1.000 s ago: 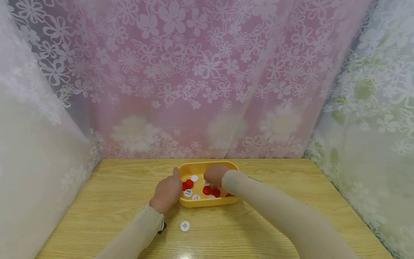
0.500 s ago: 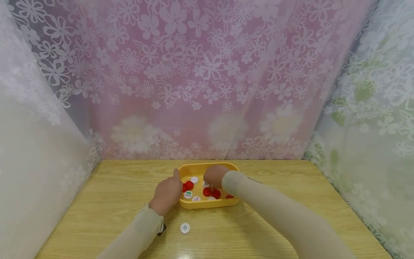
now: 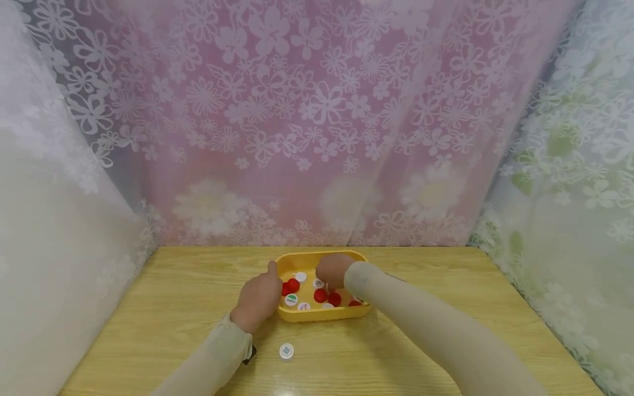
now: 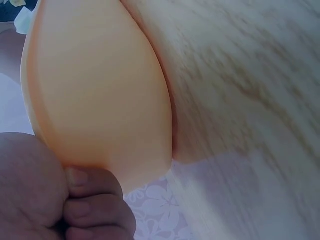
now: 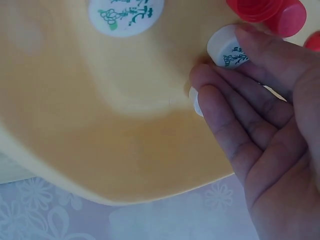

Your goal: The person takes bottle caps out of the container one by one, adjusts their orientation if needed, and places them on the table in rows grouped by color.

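A yellow plastic tray (image 3: 324,315) holds several red and white bottle caps. At its left end, my left hand (image 3: 258,297) grips the rim, the thumb lying along the top; in the left wrist view its other fingers curl against the outer wall. My right hand (image 3: 333,269) reaches inside the tray's right half. Seen from the right wrist, the thumb and fingers pinch a white bottle cap (image 5: 224,47) with green print. Another white cap (image 5: 197,102) is partly hidden behind the fingertips. Red caps (image 5: 285,19) lie close to the thumb.
One white cap (image 3: 286,351) lies on the wooden table (image 3: 163,324) in front of the tray. A flowered curtain (image 3: 317,137) hangs behind the table's back edge, with pale sheets on both sides. A larger-looking white cap (image 5: 126,15) lies left of the right hand.
The whole head view has shifted slightly down and right. Both hands keep their places at the tray, and the caps lie much as before.
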`<state>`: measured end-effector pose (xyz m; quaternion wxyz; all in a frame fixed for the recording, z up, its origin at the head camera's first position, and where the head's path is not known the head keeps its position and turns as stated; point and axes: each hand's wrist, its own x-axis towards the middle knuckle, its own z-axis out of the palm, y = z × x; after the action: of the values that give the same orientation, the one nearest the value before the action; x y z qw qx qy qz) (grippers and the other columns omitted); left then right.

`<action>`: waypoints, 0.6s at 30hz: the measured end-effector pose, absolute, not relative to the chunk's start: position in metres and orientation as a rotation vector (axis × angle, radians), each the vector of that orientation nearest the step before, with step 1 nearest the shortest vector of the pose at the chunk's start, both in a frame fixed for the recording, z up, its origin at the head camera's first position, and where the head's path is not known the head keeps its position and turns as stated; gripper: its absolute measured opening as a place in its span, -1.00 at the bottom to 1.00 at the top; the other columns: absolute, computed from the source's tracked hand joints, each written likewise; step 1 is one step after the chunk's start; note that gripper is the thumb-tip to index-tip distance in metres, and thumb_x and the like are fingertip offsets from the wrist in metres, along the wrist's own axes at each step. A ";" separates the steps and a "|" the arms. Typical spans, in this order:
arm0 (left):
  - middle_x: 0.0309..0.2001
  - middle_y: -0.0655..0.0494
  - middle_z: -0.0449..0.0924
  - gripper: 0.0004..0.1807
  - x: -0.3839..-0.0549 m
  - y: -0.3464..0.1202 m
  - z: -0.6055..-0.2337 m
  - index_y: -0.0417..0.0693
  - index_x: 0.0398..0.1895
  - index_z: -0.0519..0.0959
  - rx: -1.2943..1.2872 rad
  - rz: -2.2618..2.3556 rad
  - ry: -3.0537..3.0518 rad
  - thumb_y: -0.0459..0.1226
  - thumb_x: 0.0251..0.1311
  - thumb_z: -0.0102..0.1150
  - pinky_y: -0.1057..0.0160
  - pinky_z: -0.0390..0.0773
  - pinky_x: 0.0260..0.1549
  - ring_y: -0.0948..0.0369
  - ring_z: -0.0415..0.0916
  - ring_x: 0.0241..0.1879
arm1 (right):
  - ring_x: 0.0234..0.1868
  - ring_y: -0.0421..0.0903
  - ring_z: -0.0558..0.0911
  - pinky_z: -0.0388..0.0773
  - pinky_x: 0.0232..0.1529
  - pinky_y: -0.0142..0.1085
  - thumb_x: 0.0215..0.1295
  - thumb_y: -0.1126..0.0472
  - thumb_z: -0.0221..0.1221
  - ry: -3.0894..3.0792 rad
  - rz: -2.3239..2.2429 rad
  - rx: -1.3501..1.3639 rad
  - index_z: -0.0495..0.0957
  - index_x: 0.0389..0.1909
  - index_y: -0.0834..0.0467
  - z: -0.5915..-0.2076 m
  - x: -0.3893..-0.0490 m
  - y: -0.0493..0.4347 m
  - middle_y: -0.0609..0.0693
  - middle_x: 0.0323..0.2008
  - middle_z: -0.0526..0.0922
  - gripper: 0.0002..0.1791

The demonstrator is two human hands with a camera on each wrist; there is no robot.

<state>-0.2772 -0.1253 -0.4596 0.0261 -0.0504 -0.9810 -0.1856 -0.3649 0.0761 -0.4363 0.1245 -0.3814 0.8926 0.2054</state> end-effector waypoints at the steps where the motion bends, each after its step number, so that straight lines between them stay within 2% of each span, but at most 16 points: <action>1: -0.61 0.06 0.41 -0.66 -0.277 -0.124 -0.460 -0.30 0.16 0.31 -0.159 -0.568 -3.032 -0.23 0.53 0.01 0.23 0.37 -0.67 0.13 0.35 -0.67 | -0.40 -0.23 0.56 0.61 -0.14 -0.36 0.27 0.09 0.45 2.605 0.567 -1.093 0.72 -0.32 -0.06 -0.436 -0.365 0.077 -0.24 -0.40 0.66 -0.91; 6: -0.63 0.07 0.41 -0.61 -0.278 -0.123 -0.461 -0.34 0.23 0.31 -0.180 -0.517 -3.014 -0.24 0.53 0.05 0.24 0.39 -0.68 0.15 0.36 -0.69 | -0.38 -0.19 0.55 0.61 -0.11 -0.31 0.31 0.12 0.41 2.610 0.456 -1.022 0.68 -0.30 -0.05 -0.432 -0.367 0.081 -0.23 -0.39 0.63 -0.92; 11: -0.60 0.06 0.42 -0.68 -0.280 -0.122 -0.463 -0.29 0.13 0.32 -0.175 -0.528 -3.020 -0.24 0.53 0.03 0.23 0.42 -0.67 0.14 0.39 -0.67 | -0.40 -0.18 0.52 0.57 -0.18 -0.30 0.36 0.11 0.37 2.656 0.371 -1.032 0.62 -0.22 -0.01 -0.417 -0.363 0.088 -0.21 -0.41 0.57 -0.88; 14: -0.58 0.05 0.43 -0.65 -0.280 -0.123 -0.463 -0.30 0.18 0.31 -0.150 -0.552 -3.036 -0.24 0.54 0.03 0.22 0.44 -0.64 0.13 0.40 -0.65 | -0.40 -0.17 0.53 0.56 -0.24 -0.30 0.37 0.10 0.36 2.720 0.282 -1.068 0.59 -0.17 0.04 -0.396 -0.350 0.088 -0.17 -0.39 0.58 -0.83; 18: -0.56 0.04 0.45 -0.56 -0.278 -0.124 -0.463 -0.35 0.28 0.28 -0.147 -0.516 -3.046 -0.24 0.53 0.04 0.21 0.49 -0.61 0.14 0.42 -0.64 | -0.37 -0.19 0.55 0.58 -0.23 -0.32 0.32 0.07 0.39 2.809 0.123 -1.123 0.58 -0.13 0.04 -0.367 -0.319 0.080 -0.16 -0.30 0.63 -0.77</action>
<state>-0.2785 -0.1237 -0.4627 0.0245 -0.0474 -0.9845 -0.1669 -0.3188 0.0800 -0.3668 0.0569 -0.3704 0.9262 0.0406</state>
